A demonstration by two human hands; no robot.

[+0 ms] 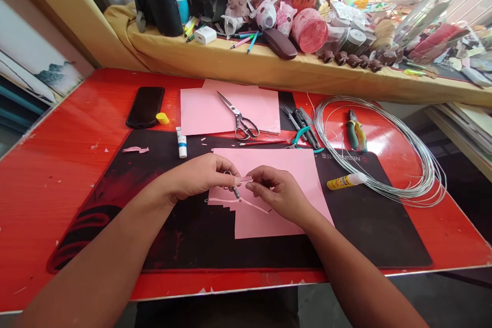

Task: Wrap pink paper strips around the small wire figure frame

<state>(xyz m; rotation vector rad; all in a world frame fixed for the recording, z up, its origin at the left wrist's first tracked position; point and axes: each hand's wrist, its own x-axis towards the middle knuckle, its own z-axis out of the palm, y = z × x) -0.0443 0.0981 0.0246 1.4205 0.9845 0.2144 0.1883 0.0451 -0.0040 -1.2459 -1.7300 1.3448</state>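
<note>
Both hands work over a pink sheet of paper (284,220) on the black mat. Between them is a small wire figure (236,193) with a tightly coiled middle, a wire loop at one end and thin limbs wrapped in pink. My left hand (203,177) is closed, thumb and finger pinching the figure by a pink-covered limb. A narrow pink paper strip (245,179) spans the gap between the two hands. The fingertips of my right hand (279,195) pinch the strip's other end. Fingers partly hide the figure's upper part.
Scissors (238,115) lie on more pink paper (200,113) behind. To the right are a wire coil (423,164), pliers (355,130) and a glue stick (346,181). A phone (145,107), yellow cap (162,118) and white tube (182,143) lie left.
</note>
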